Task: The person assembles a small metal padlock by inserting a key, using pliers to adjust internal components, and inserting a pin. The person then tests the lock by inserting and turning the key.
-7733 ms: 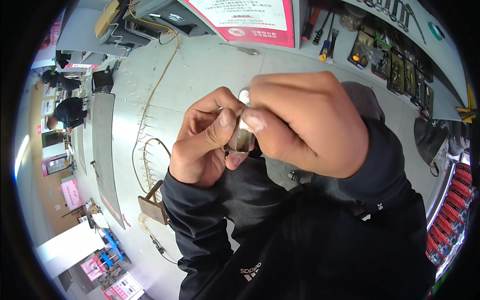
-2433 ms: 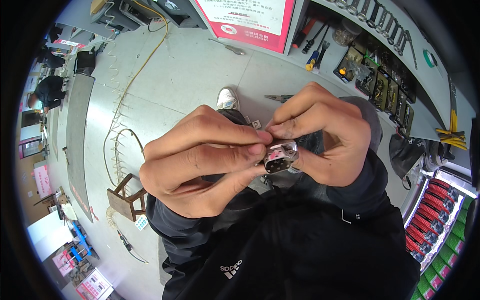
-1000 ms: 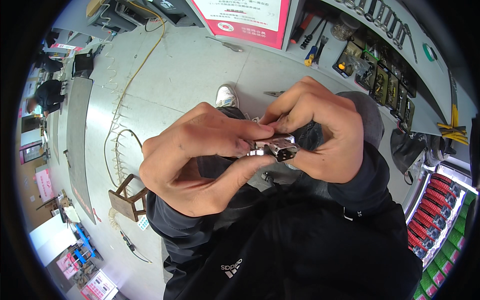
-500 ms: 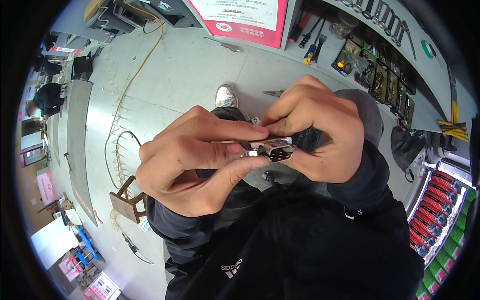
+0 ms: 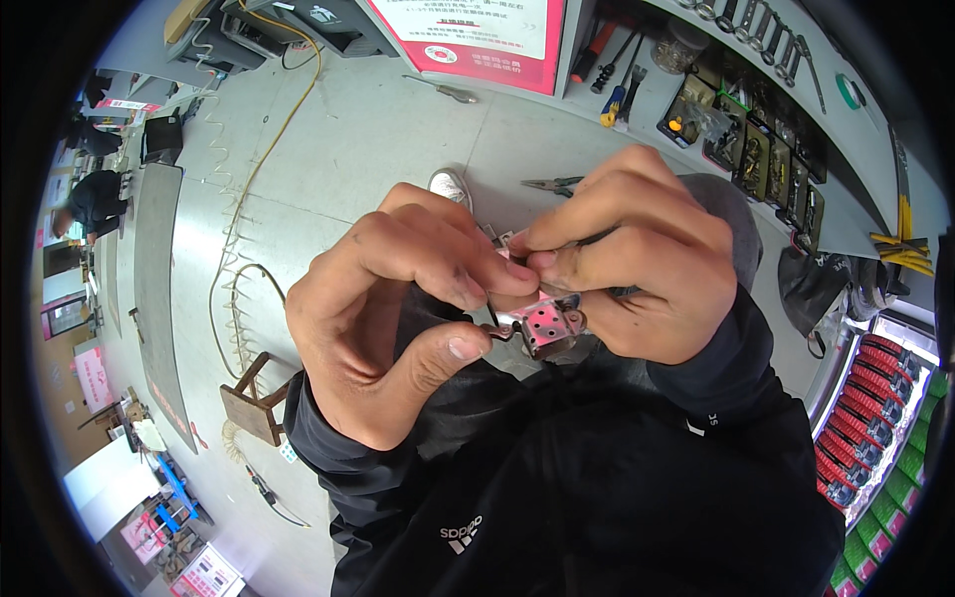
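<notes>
Head view: the left hand (image 5: 398, 318) and right hand (image 5: 637, 264) both pinch a small perforated metal part (image 5: 545, 326) at frame centre, held in mid-air above the grey floor (image 5: 378, 139), with pliers (image 5: 552, 183) lying at 12 o'clock. The step in hand appears to be fine fitting at the part's top edge, which likely calls for steady fingertip pressure. Compared with half a second earlier, the part sits slightly lower and more exposed.

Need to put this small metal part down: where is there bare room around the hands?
Bare grey floor lies between the coiled yellow cable and the pliers. The tool shelf on the right is crowded. Both hands pinch the metal part.
</notes>
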`<state>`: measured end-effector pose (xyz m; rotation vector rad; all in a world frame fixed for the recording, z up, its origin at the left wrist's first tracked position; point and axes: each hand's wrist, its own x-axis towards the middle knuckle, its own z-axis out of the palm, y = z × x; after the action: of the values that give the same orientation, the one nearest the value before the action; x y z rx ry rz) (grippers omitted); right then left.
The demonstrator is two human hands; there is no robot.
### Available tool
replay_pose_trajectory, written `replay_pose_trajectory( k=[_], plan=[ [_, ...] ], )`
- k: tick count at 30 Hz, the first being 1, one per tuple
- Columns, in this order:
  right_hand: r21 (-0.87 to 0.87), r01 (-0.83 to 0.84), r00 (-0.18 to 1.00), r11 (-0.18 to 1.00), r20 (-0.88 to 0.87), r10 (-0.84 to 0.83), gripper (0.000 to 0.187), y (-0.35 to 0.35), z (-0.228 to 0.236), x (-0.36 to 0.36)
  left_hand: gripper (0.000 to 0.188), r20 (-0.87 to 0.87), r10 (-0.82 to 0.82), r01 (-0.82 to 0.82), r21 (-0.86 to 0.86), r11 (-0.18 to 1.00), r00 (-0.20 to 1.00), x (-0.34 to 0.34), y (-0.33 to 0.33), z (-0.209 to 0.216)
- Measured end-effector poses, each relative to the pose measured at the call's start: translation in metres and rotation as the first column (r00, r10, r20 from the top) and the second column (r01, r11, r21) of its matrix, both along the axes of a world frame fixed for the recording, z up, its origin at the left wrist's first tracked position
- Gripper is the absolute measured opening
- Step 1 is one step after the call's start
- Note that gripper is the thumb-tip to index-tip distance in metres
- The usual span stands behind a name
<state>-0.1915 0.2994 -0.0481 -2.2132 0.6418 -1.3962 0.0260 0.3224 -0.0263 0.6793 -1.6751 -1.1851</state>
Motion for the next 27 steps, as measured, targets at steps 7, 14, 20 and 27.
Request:
replay_pose_trajectory(
  k=[7,14,20,27],
  plan=[
    [-0.013,0.005,1.0,1.0,0.006,-0.005,0.029,-0.0007,-0.0007,0.0008,0.033,0.046,0.008,-0.009,0.012,1.0,0.999,0.0037,-0.0001,0.0005],
    [0.025,0.044,0.999,0.999,-0.023,-0.044,0.028,0.0007,-0.0014,0.0009,0.03,0.074,0.028,-0.03,0.035,0.999,0.997,0.0037,-0.0006,0.0029],
    [0.09,0.053,0.998,0.994,-0.04,-0.05,0.031,0.0021,-0.0023,0.0022,0.026,0.053,0.02,-0.026,0.108,0.994,0.998,0.0054,0.0003,0.0049],
    [0.124,0.044,0.998,0.991,-0.047,-0.038,0.031,0.0029,-0.0003,0.0025,0.025,-0.015,0.06,-0.056,0.226,0.972,0.998,0.0028,0.0041,0.0072]
  ],
)
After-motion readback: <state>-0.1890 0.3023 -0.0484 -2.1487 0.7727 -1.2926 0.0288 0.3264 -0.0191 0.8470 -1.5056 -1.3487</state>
